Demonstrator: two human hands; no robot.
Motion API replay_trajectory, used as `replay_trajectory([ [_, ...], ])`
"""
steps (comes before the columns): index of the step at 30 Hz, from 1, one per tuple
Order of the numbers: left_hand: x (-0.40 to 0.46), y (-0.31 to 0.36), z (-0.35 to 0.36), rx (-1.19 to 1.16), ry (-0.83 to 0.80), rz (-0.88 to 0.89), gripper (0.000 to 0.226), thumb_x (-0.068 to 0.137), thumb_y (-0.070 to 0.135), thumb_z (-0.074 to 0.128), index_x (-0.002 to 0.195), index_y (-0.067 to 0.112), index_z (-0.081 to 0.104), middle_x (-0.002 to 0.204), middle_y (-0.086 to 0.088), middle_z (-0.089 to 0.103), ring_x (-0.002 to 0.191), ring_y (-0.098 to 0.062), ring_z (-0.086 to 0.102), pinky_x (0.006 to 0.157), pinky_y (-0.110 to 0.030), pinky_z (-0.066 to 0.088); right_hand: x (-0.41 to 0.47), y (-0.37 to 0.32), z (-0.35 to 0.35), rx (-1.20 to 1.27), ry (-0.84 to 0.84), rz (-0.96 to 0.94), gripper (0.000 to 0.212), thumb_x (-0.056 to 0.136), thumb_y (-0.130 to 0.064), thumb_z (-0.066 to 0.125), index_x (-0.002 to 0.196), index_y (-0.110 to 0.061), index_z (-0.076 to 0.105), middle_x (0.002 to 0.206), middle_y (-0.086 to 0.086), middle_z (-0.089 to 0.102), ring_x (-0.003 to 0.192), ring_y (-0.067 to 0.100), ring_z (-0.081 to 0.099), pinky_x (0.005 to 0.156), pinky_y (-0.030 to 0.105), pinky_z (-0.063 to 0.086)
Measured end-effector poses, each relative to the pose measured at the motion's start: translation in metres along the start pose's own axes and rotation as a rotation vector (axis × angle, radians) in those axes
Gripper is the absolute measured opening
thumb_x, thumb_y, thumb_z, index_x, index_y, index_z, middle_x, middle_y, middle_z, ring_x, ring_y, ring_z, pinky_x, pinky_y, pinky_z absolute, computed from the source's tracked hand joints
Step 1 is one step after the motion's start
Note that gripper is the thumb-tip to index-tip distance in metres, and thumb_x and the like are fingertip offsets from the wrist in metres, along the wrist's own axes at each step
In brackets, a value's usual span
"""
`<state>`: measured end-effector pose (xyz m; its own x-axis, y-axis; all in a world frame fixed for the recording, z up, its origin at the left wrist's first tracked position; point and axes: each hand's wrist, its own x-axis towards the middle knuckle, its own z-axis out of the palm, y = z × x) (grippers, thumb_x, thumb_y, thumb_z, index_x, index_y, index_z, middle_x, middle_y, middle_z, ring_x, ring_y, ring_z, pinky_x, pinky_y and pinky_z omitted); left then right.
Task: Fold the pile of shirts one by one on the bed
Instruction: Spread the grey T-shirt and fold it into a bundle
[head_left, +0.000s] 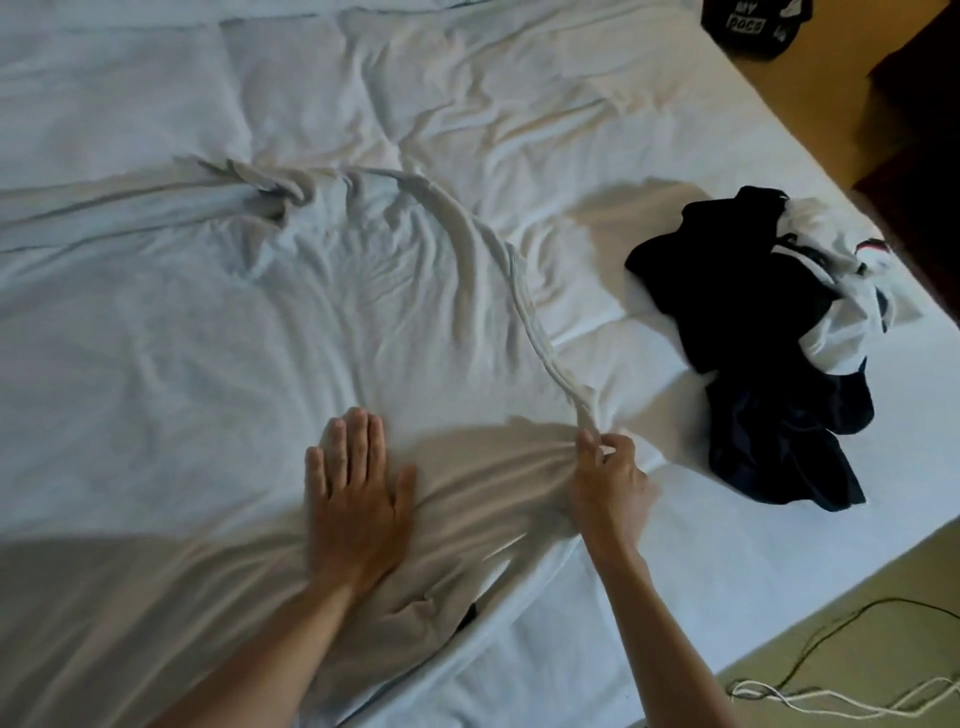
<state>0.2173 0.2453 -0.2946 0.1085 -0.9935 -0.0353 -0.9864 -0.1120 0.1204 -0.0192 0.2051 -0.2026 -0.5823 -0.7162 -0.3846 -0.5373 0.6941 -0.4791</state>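
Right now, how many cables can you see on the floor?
2: a black cable curving along the floor beside the bed's near right corner, and a white cable lying in loops just nearer. Others may lie out of frame.

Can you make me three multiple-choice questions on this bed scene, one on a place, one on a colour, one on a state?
1. Where is the pile?
A. right of the hands
B. left of the hands
C. on the floor

2. What colour is the shirt being handled?
A. red
B. white
C. black

3. What is the left hand doing?
A. gripping the pile
B. hanging off the bed
C. pressing flat

Answers: 1 A, it lies near the bed's right edge. 2 B, pale like the sheet. 3 C, fingers straight on the shirt while the right hand pinches its edge.
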Motion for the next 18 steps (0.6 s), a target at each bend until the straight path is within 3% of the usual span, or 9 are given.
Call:
replay_trajectory([
  [3,-0.018,0.001,-0.003,-0.035,-0.054,-0.008,0.071,0.098,0.050,0.026,0.155,0.008,0.030,0.163,-0.013,0.021,0.151,-0.030,0.019,0.120,-0.055,0.017,-0.026,0.005,0.000,-0.043,-0.093,0.005,0.055,0.092,-0.050,0.056,0.132,-0.014,0.044,0.117,0.017,0.065,0.109,0.037,0.058,0.075,0.034,0.035],
  [6,-0.031,0.000,-0.004,-0.045,-0.061,0.006,0.069,0.098,0.051,0.027,0.154,0.009,0.033,0.162,-0.014,0.025,0.150,-0.031,0.024,0.119,-0.056,0.019,-0.034,0.022,-0.005,-0.027,-0.123,-0.063,0.041,0.090,-0.030,0.065,0.123,-0.009,0.052,0.105,0.020,0.068,0.101,0.039,0.062,0.070,0.032,0.034],
  [9,-0.042,-0.003,-0.004,-0.028,-0.061,0.056,0.067,0.100,0.050,0.028,0.152,0.009,0.036,0.160,-0.014,0.029,0.148,-0.031,0.028,0.117,-0.056,0.024,-0.026,0.038,-0.010,0.120,-0.045,-0.005,0.034,0.089,-0.020,0.066,0.119,-0.008,0.054,0.103,0.022,0.067,0.103,0.041,0.061,0.075,0.035,0.039],
  [11,-0.046,-0.007,-0.008,-0.056,-0.106,0.063,0.067,0.098,0.049,0.030,0.152,0.010,0.037,0.160,-0.014,0.031,0.148,-0.031,0.027,0.119,-0.055,0.020,-0.032,0.036,-0.004,0.063,-0.020,-0.047,0.049,0.090,-0.022,0.065,0.133,-0.011,0.045,0.117,0.023,0.062,0.110,0.041,0.057,0.082,0.040,0.041],
  [14,-0.054,-0.015,-0.024,-0.107,-0.207,0.110,0.069,0.095,0.051,0.031,0.152,0.012,0.037,0.158,-0.013,0.034,0.146,-0.033,0.031,0.117,-0.053,0.013,-0.078,0.029,0.014,-0.215,0.115,-0.371,0.081,0.087,-0.034,0.069,0.153,-0.016,0.025,0.147,0.018,0.037,0.130,0.039,0.039,0.103,0.051,0.034],
  [16,-0.066,-0.030,-0.037,-0.122,-0.242,0.114,0.069,0.096,0.053,0.032,0.154,0.017,0.033,0.159,-0.012,0.031,0.147,-0.033,0.030,0.115,-0.053,0.011,-0.120,0.031,0.031,-0.243,0.088,-0.721,0.077,0.088,-0.037,0.068,0.151,-0.015,0.031,0.153,0.015,0.033,0.141,0.036,0.032,0.112,0.053,0.027],
  [18,-0.083,-0.057,-0.049,-0.143,-0.237,0.045,0.069,0.098,0.057,0.029,0.155,0.019,0.029,0.161,-0.011,0.027,0.150,-0.031,0.022,0.116,-0.053,0.011,-0.161,0.036,0.055,-0.206,-0.081,-1.038,0.071,0.084,-0.036,0.068,0.146,-0.017,0.040,0.154,0.011,0.037,0.145,0.030,0.030,0.115,0.057,0.023],
])
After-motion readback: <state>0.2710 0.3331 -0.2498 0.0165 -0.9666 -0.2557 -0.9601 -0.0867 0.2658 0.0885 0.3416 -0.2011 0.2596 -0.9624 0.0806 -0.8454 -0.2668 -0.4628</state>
